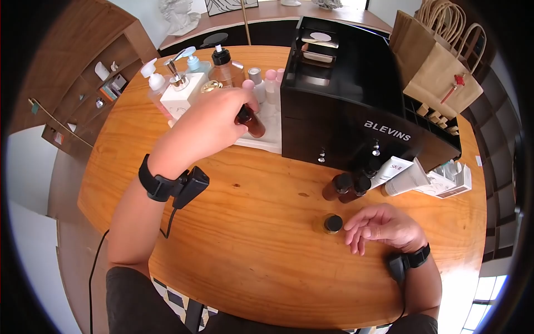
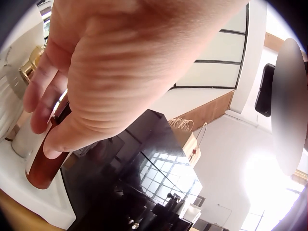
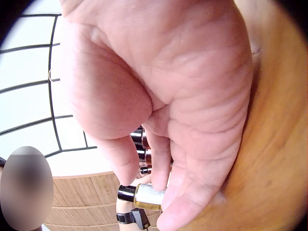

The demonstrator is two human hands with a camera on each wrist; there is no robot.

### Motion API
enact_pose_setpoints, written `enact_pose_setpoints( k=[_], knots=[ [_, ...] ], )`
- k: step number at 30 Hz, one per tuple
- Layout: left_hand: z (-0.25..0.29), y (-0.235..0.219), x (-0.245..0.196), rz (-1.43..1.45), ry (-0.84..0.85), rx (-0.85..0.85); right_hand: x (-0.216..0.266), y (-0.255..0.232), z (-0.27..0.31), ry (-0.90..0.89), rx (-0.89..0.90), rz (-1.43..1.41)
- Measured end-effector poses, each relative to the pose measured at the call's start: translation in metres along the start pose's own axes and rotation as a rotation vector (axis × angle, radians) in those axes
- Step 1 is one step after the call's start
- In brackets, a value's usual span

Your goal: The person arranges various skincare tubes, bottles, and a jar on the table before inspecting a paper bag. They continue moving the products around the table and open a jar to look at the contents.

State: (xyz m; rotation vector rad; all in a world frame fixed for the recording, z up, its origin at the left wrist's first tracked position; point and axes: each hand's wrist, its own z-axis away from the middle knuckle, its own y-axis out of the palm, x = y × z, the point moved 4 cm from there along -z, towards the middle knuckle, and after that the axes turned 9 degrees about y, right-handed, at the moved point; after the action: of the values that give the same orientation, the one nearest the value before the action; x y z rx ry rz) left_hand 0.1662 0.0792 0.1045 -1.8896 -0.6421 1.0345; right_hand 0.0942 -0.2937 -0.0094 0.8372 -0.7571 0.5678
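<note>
My left hand [image 1: 207, 119] grips a small brown bottle [image 1: 256, 127] with a black cap, holding it at a tilt over the front of a white tray [image 1: 266, 145]. In the left wrist view the thumb and fingers close round the upper part of the brown bottle [image 2: 42, 172], and its lower end shows below them. My right hand [image 1: 387, 227] holds nothing, its fingers loosely bent near the wooden tabletop. Just left of its fingertips stands a small bottle of yellow liquid [image 1: 333, 224] with a black cap; the right wrist view shows its pale label [image 3: 150, 195] beyond the fingers.
Pump bottles, including a white square one [image 1: 181, 94], and pink-capped bottles [image 1: 271, 83] crowd the tray. A black BLEVINS box [image 1: 339, 122] stands beside it. Several brown bottles [image 1: 337, 187], white tubes [image 1: 392, 171] and a small carton [image 1: 450, 186] sit before the box. Paper bags [image 1: 434, 61] stand behind.
</note>
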Motion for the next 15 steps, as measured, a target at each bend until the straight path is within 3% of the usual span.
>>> enact_pose_setpoints(
  k=[15],
  knots=[
    [-0.018, 0.012, 0.007, -0.409, -0.054, 0.056, -0.001, -0.001, -0.001, 0.015, -0.027, -0.016]
  ],
)
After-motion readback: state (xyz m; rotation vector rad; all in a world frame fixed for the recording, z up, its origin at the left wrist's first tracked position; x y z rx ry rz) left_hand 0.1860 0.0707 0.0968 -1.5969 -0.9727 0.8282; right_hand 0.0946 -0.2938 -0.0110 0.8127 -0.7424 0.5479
